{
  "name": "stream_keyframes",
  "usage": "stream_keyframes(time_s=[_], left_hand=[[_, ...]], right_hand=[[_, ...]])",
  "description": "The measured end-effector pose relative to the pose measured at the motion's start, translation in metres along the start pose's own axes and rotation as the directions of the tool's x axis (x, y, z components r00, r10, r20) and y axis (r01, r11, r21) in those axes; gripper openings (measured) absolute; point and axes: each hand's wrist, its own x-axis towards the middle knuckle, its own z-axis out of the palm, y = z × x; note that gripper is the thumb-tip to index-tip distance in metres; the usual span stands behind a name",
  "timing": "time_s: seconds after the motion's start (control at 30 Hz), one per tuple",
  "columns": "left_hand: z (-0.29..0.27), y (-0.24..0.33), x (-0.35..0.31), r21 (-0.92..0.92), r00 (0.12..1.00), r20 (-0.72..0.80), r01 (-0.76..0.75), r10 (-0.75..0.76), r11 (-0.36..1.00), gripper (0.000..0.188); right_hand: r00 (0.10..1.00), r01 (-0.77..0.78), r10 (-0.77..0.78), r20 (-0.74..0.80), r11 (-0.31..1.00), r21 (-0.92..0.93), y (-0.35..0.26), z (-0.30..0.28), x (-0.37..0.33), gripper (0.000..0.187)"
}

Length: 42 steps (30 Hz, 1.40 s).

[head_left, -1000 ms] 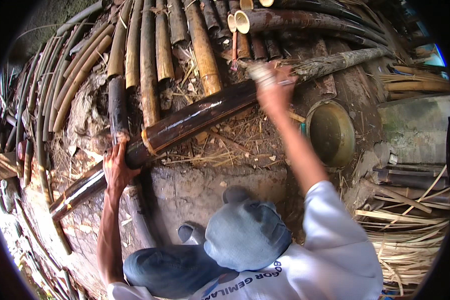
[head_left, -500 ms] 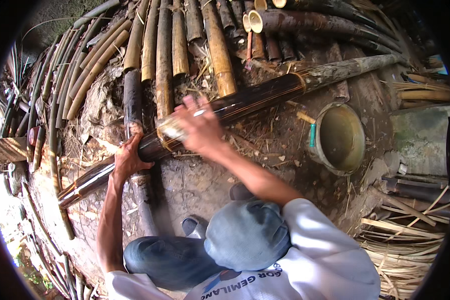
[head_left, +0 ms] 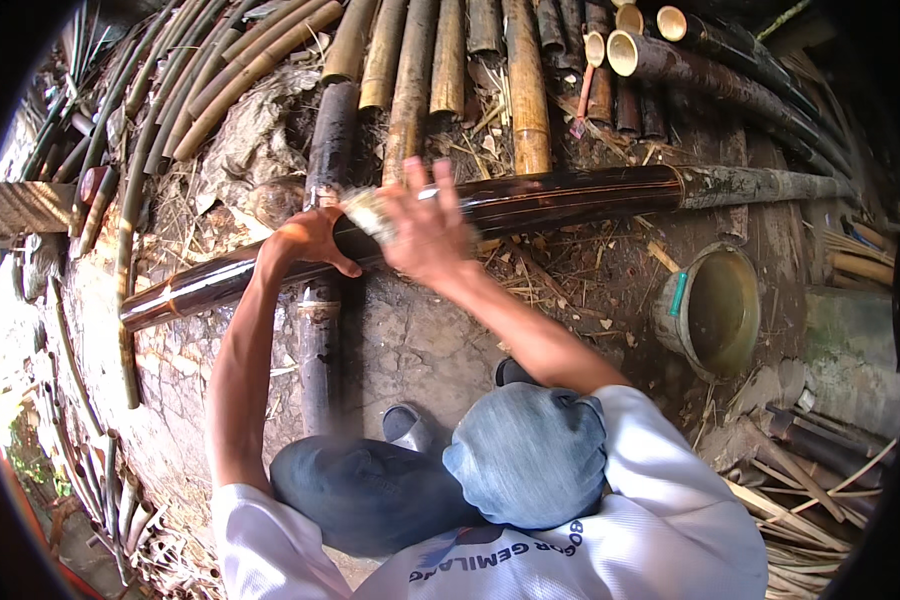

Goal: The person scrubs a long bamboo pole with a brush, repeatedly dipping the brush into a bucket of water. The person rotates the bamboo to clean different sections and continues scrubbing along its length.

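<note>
A long, dark, wet bamboo pole (head_left: 580, 194) lies across the view, its far right stretch pale and mottled grey. My left hand (head_left: 305, 240) wraps over the pole left of the middle, with the thumb on the near side. Just right of it, my right hand (head_left: 427, 230) presses a pale, fibrous scrubbing wad (head_left: 367, 211) onto the pole's upper surface. That hand is blurred by motion, and its fingers point away from me. Under the pole, a dark bamboo support (head_left: 320, 350) runs crosswise beneath my left hand.
A round basin (head_left: 718, 315) of murky water stands at right, with a green-handled brush (head_left: 676, 292) at its rim. Many bamboo poles (head_left: 395, 65) lie along the far side. Split bamboo strips (head_left: 785, 540) are heaped at lower right. Fibre scraps litter the ground.
The whole view has shifted, so the scene sits farther right and higher. My right hand still works the wad on the pole near my left hand, which keeps its hold.
</note>
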Motion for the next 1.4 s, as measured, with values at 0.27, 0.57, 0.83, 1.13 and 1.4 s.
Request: stream_keyframes(time_s=[0.27, 0.57, 0.83, 1.13, 1.4], left_hand=[[0.059, -0.075, -0.096, 0.212, 0.664, -0.737, 0.051, 0.125, 0.976, 0.112], [0.048, -0.093, -0.068, 0.287, 0.689, -0.705, 0.058, 0.17, 0.956, 0.106], [0.06, -0.101, -0.088, 0.23, 0.677, -0.73, 0.113, 0.095, 0.967, 0.101], [0.057, -0.105, -0.087, 0.261, 0.657, -0.741, 0.095, 0.136, 0.961, 0.097], [0.056, -0.077, -0.095, 0.168, 0.713, -0.701, 0.148, 0.013, 0.975, 0.099]], right_hand=[[0.925, -0.38, 0.378, -0.032, 0.918, -0.116, 0.126, -0.064, -0.04, 0.039], [0.989, -0.058, 0.073, 0.131, 0.992, -0.115, -0.007, -0.003, 0.042, 0.04], [0.979, -0.181, 0.185, 0.081, 0.982, -0.061, 0.034, -0.015, 0.023, 0.04], [0.767, -0.5, 0.516, 0.382, 0.853, -0.15, 0.029, -0.056, 0.043, 0.044], [0.951, -0.276, 0.247, 0.186, 0.95, 0.148, 0.062, -0.03, 0.006, 0.035]])
